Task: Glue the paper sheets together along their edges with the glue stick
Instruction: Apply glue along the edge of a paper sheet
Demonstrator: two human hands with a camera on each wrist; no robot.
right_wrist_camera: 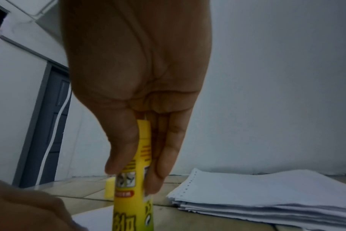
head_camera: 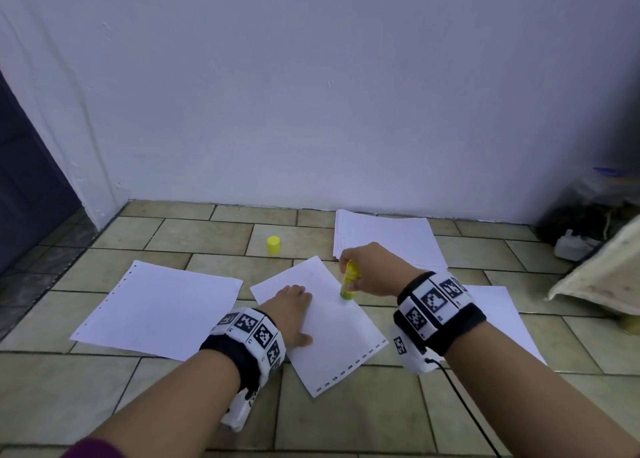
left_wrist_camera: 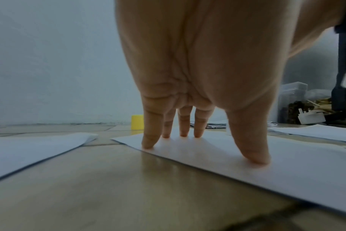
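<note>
Head view, left hand [head_camera: 290,310] fingers spread pressing centre sheet [head_camera: 332,333], right hand [head_camera: 372,270] pinching glue stick [head_camera: 349,281] at its right edge.

1. The light is dim and bluish in all three views. The white wall [head_camera: 346,94] looks grey-blue.
2. In the head view, straight tile lines bend near the edges.
3. In the left wrist view, the floor [left_wrist_camera: 89,195] shines softly, and it goes blurry and dark at the bottom.
4. In the right wrist view, the palm [right_wrist_camera: 136,62] is dark and in shadow. The glue stick [right_wrist_camera: 134,203] looks a bit blurry.
</note>
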